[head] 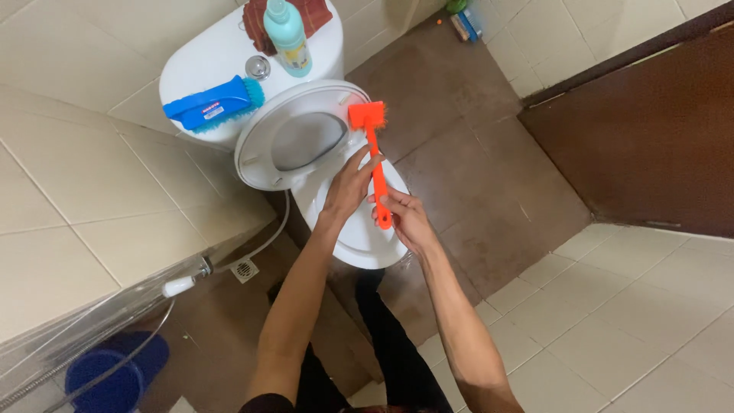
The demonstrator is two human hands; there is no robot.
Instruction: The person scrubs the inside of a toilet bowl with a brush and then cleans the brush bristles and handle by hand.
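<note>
An orange long-handled toilet brush (373,145) is held over a white toilet (359,245). Its square head points toward the raised seat and lid (260,149). My right hand (405,218) grips the lower end of the handle. My left hand (350,185) holds the handle higher up, near its middle. Both hands are above the toilet bowl's rim, and the bowl is mostly hidden by them.
On the white cistern (202,57) lie a blue scrub brush (214,107), a teal bottle (289,34) and a dark red cloth (313,15). A spray hose (180,287) and a blue bucket (111,378) are at the lower left. A brown door (650,130) is at right.
</note>
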